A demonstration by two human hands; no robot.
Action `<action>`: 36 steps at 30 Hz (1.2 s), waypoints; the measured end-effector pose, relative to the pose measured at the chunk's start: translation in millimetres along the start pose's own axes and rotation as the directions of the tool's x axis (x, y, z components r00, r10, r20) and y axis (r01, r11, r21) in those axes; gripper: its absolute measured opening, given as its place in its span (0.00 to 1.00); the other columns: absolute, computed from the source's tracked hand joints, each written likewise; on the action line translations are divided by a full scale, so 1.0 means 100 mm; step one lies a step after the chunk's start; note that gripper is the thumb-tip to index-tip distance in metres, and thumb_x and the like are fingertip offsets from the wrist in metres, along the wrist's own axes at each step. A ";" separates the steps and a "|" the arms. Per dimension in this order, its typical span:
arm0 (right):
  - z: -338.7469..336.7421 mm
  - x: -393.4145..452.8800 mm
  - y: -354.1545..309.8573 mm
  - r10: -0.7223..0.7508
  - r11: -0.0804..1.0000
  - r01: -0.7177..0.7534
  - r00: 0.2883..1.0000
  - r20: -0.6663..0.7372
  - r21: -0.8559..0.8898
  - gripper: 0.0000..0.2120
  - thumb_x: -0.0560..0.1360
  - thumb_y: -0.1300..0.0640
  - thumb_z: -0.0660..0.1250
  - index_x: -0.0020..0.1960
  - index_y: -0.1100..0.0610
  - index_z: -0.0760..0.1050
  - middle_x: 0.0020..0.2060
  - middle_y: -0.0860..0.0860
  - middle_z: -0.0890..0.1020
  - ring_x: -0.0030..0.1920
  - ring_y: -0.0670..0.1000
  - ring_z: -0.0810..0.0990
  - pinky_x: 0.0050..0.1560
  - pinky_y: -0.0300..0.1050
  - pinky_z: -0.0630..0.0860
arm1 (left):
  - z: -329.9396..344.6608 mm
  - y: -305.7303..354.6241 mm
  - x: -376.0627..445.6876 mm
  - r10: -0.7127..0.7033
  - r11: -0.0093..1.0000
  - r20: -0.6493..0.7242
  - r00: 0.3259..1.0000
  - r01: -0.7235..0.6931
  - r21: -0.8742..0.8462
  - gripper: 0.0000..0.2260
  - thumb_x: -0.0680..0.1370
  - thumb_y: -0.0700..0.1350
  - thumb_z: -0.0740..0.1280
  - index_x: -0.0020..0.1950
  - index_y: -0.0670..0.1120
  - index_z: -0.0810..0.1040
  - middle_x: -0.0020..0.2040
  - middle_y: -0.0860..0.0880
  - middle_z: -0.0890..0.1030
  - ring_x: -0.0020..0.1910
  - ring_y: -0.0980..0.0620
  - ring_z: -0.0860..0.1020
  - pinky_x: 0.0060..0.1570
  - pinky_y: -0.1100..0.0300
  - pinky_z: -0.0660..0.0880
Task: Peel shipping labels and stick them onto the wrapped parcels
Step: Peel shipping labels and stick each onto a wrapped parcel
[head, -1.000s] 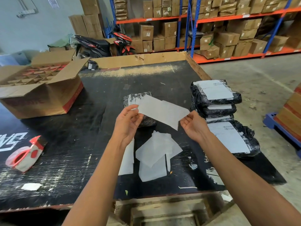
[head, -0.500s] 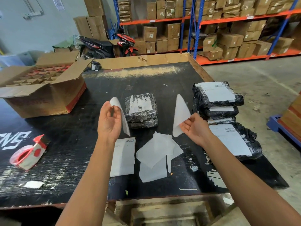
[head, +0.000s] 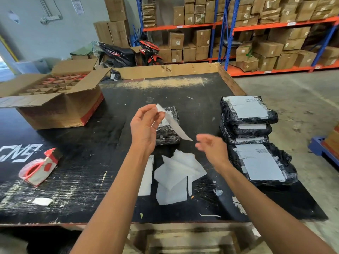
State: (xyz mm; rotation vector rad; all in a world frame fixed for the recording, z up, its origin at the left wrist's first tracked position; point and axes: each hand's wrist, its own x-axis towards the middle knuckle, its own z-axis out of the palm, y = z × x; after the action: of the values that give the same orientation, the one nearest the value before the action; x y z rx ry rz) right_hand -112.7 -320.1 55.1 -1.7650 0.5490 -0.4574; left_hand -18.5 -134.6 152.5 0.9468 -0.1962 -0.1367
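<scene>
One sheet gone from right hand [head: 212, 149]

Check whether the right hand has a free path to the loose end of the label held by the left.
Probably yes. The right hand hovers open just beside the peeled label hanging from the left hand; nothing lies between them.

Bench [head: 77, 136]: black, scuffed with white scratches. Parcels [head: 247, 114]: glossy black wrap, white labels with dark print. Peeled label [head: 174, 123]: plain white. Backing sheets [head: 176, 173]: translucent white. Tape dispenser [head: 39, 166]: red and white. Carton [head: 55, 110]: brown, red band.
</scene>
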 end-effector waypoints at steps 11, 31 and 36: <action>-0.11 0.03 -0.42 -0.587 0.791 0.555 0.808 -0.061 -0.255 0.02 0.78 0.58 0.69 0.50 0.53 0.80 0.44 0.47 0.80 0.42 0.43 0.77 0.45 0.44 0.77 | 0.57 -0.29 -0.20 0.082 0.983 -0.019 0.996 -0.077 0.167 0.07 0.77 0.31 0.68 0.54 0.35 0.79 0.39 0.43 0.81 0.38 0.49 0.82 0.50 0.53 0.82; 0.32 0.68 -0.62 -0.074 0.972 0.016 0.968 0.241 0.234 0.08 0.78 0.65 0.69 0.53 0.54 0.80 0.49 0.51 0.85 0.52 0.53 0.86 0.52 0.53 0.83 | -0.19 -0.29 0.60 -0.043 0.793 -0.122 0.992 0.108 0.599 0.01 0.76 0.36 0.72 0.46 0.38 0.83 0.44 0.46 0.87 0.41 0.51 0.85 0.38 0.61 0.80; 0.67 0.91 -0.68 -0.067 0.997 0.058 0.978 0.195 0.053 0.13 0.74 0.67 0.73 0.56 0.55 0.80 0.49 0.50 0.85 0.50 0.52 0.85 0.53 0.49 0.83 | -0.42 -0.24 1.02 -0.056 0.735 -0.144 0.988 0.139 0.664 0.02 0.76 0.37 0.73 0.45 0.38 0.83 0.40 0.44 0.85 0.31 0.54 0.80 0.27 0.67 0.73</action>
State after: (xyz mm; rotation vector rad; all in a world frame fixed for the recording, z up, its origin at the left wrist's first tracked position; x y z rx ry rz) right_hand 7.9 -306.2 106.4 -1.7624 0.3408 -0.3316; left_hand 89.2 -135.9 120.4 1.6968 -0.0833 -0.1074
